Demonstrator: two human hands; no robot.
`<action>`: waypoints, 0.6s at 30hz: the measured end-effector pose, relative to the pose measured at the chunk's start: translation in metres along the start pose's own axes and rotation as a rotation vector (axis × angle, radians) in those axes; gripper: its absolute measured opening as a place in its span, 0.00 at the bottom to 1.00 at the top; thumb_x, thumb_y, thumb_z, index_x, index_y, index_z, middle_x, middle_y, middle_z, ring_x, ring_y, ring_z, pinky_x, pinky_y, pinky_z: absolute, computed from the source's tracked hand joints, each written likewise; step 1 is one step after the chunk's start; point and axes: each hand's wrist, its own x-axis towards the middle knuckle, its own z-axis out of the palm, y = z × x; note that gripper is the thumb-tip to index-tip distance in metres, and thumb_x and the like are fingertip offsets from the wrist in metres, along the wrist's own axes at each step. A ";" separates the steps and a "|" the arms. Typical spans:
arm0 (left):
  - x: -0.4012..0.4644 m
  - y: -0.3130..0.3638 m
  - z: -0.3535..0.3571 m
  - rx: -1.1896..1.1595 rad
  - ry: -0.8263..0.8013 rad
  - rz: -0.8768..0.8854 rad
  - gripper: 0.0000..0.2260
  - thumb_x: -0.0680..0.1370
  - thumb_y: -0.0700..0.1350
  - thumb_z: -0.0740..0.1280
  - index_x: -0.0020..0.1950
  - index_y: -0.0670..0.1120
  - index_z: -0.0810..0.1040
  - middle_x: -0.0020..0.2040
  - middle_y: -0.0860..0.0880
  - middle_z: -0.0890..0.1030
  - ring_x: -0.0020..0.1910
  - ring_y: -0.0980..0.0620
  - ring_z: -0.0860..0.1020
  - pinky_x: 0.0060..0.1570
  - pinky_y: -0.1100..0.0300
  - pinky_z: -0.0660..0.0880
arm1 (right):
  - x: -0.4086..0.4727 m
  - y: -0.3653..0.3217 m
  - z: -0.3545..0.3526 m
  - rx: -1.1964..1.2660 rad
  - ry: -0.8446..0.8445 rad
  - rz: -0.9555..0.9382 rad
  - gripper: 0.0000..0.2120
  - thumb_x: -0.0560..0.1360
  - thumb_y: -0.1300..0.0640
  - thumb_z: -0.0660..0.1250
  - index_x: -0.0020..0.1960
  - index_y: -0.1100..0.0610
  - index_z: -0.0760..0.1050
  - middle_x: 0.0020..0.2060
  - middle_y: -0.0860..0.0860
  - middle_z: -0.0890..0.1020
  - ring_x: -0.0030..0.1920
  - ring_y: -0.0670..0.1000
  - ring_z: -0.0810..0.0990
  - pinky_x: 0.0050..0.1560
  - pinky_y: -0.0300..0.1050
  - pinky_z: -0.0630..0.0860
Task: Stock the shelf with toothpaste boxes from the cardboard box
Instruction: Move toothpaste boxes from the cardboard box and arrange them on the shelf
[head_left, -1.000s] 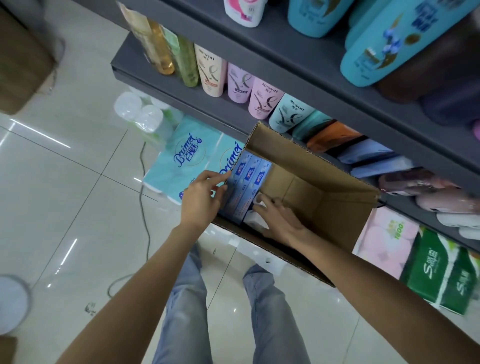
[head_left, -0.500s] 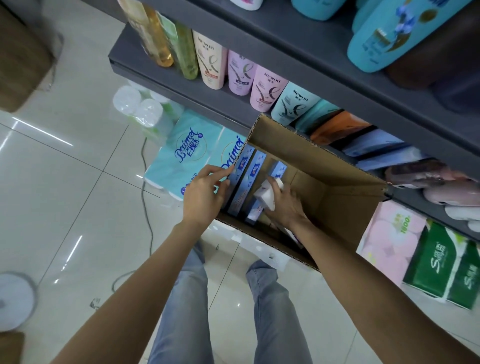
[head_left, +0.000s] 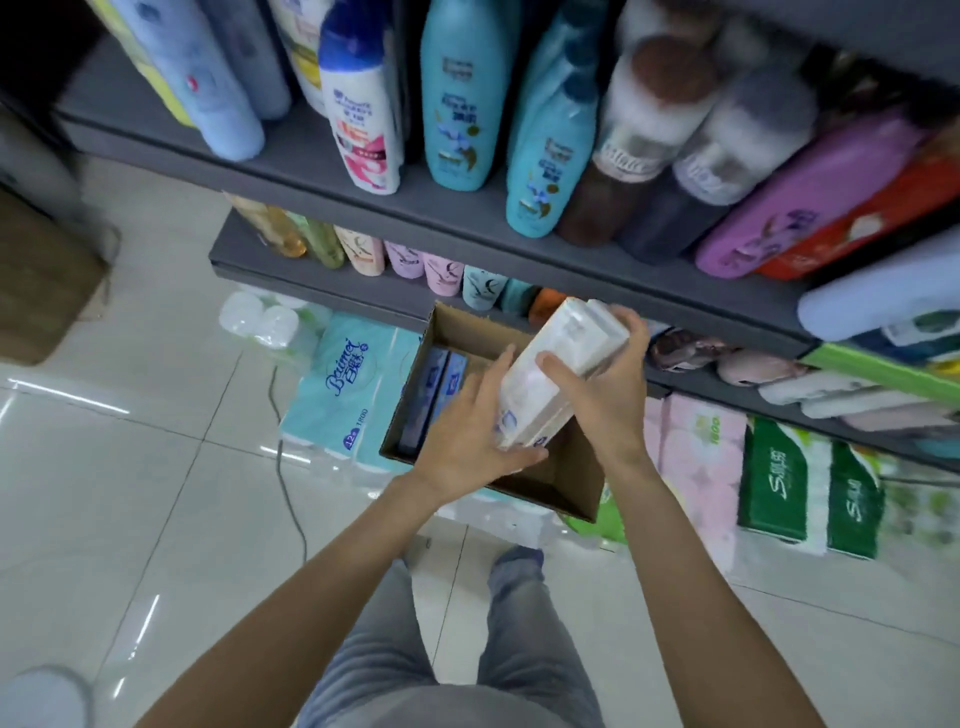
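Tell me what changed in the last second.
The right hand lifted a white bundle of toothpaste boxes up out of the brown cardboard box; the left hand left the box's rim and now supports the bundle from below. Blue toothpaste boxes remain inside.

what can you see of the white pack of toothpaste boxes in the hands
The white pack is a bundle of toothpaste boxes, seemingly in clear wrap, blurred, small blue print at its lower end. It is tilted, upper end toward the shelves, above the open cardboard box. The left hand supports its lower end; the right hand grips its middle.
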 end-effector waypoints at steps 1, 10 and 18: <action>-0.002 0.014 0.001 0.041 0.041 0.020 0.47 0.67 0.57 0.74 0.76 0.54 0.48 0.69 0.51 0.66 0.66 0.50 0.68 0.57 0.52 0.72 | -0.002 -0.009 -0.007 0.059 0.033 0.026 0.34 0.64 0.60 0.78 0.60 0.44 0.61 0.54 0.40 0.76 0.54 0.40 0.76 0.54 0.42 0.74; 0.001 0.101 -0.046 -0.815 -0.111 -0.216 0.12 0.73 0.38 0.70 0.56 0.43 0.76 0.45 0.46 0.85 0.37 0.55 0.82 0.38 0.63 0.79 | -0.011 -0.057 -0.096 -0.037 -0.243 -0.377 0.37 0.74 0.66 0.67 0.71 0.39 0.54 0.68 0.48 0.63 0.66 0.45 0.69 0.59 0.38 0.72; -0.003 0.146 -0.035 -0.944 -0.347 -0.244 0.17 0.68 0.48 0.74 0.54 0.45 0.80 0.49 0.43 0.83 0.44 0.48 0.82 0.48 0.54 0.78 | 0.026 -0.066 -0.151 -0.911 -0.217 -1.206 0.29 0.70 0.60 0.66 0.69 0.50 0.65 0.70 0.59 0.67 0.71 0.59 0.63 0.69 0.59 0.61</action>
